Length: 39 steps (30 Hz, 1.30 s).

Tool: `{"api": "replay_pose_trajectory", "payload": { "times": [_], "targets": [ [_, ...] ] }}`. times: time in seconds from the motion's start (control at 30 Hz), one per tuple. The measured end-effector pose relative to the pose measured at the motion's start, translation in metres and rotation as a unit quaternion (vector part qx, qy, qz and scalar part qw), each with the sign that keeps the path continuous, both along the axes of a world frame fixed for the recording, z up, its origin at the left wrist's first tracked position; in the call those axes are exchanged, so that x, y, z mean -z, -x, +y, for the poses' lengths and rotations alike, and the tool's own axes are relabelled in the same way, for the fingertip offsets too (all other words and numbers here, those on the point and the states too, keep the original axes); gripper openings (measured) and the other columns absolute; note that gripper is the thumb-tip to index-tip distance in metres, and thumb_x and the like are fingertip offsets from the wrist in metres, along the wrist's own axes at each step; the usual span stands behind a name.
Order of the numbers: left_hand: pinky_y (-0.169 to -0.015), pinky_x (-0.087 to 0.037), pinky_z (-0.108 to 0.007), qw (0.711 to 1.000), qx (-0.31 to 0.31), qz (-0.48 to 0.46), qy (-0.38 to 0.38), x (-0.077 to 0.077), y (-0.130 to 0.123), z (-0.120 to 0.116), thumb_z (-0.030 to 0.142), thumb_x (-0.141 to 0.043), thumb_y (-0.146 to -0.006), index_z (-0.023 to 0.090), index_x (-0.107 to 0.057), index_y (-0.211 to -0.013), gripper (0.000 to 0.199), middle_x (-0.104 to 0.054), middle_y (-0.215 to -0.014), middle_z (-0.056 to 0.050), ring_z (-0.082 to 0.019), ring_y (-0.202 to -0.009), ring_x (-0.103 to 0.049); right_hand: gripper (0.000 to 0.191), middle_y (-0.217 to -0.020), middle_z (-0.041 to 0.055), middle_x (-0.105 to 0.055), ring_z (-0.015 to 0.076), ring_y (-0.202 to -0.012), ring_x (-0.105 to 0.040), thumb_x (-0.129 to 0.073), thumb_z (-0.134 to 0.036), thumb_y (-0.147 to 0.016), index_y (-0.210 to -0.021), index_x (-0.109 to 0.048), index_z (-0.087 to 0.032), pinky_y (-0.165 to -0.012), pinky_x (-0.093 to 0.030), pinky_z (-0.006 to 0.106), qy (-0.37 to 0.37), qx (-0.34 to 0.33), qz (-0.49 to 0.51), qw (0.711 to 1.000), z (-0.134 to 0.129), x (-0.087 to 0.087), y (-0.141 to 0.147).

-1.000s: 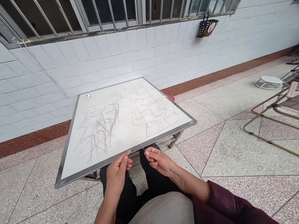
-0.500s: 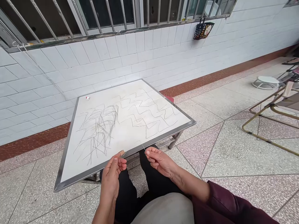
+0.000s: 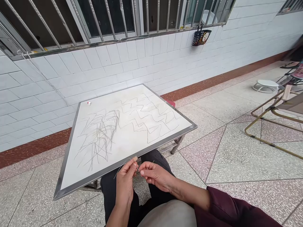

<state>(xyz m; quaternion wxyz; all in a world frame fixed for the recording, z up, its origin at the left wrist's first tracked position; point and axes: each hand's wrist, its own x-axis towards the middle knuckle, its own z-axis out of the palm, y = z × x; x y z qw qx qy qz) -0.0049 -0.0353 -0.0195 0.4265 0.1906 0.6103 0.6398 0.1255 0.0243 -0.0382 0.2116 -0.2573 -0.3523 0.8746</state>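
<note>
L hand [image 3: 125, 182] pinches a small tan piece [image 3: 135, 158] btwn closed fingertips; R hand [image 3: 156, 175] pinches a thin strand [image 3: 138, 169] btwn thumb & index, other fingers curled. Strand looks pale & bent, just by worktop's [image 3: 127, 135] near edge, approx. mid. Vs. earlier frame, hands are closer, nearly touching. Small red-&-white item [image 3: 89, 103] sits near worktop's far L corner.

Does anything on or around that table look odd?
Yes: dark, jagged lines cover much of the white tabletop, densest on its left. They look odd on a plain surface; whether scribbles or cracks, I can't tell.
</note>
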Motion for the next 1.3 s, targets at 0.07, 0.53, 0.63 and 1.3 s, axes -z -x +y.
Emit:
{"api": "replay_pose_trajectory", "payload": {
  "times": [0.07,0.53,0.63,1.3],
  "targets": [
    [-0.067,-0.047,-0.025,1.000,-0.009,-0.007,-0.007,-0.001,0.004,0.002,0.038,-0.085,-0.060,0.018,-0.078,-0.098,0.044,-0.072,-0.081,-0.004,-0.011,-0.067,-0.057,0.037,-0.073,-0.0027,-0.061,0.0045,-0.059,-0.050,-0.088,-0.036,-0.061,-0.084,-0.067,-0.016,-0.057,-0.037,0.017,0.006,0.001,0.006,1.000,0.001,0.001,-0.001],
    [-0.075,-0.048,-0.028,0.999,0.016,0.014,-0.035,-0.001,0.004,0.017,0.038,-0.081,-0.067,0.016,-0.073,-0.110,0.049,-0.068,-0.080,-0.003,-0.012,-0.070,-0.057,0.037,-0.077,0.0006,-0.066,0.0074,-0.063,-0.058,-0.085,-0.042,-0.066,-0.086,-0.068,-0.016,-0.056,-0.042,0.019,-0.012,0.079,0.010,0.997,0.006,0.010,-0.001],
    [-0.075,-0.048,-0.028,0.999,0.014,0.010,-0.038,0.001,0.004,0.018,0.038,-0.081,-0.067,0.016,-0.073,-0.109,0.048,-0.069,-0.081,-0.003,-0.011,-0.071,-0.057,0.036,-0.077,0.0003,-0.065,0.0075,-0.063,-0.057,-0.084,-0.042,-0.067,-0.086,-0.068,-0.016,-0.056,-0.041,0.019,-0.017,0.078,0.011,0.997,0.007,0.011,-0.001],
    [-0.071,-0.050,-0.028,0.999,0.042,0.025,0.005,0.027,0.020,-0.002,0.047,-0.078,-0.068,0.017,-0.073,-0.108,0.051,-0.074,-0.094,-0.010,-0.016,-0.078,-0.064,0.026,-0.057,-0.0050,-0.049,0.0113,-0.054,-0.046,-0.053,-0.038,-0.093,-0.073,-0.056,-0.021,-0.056,-0.033,0.025,-0.519,0.052,-0.219,0.825,0.078,-0.045,-0.019]
  ]
}}
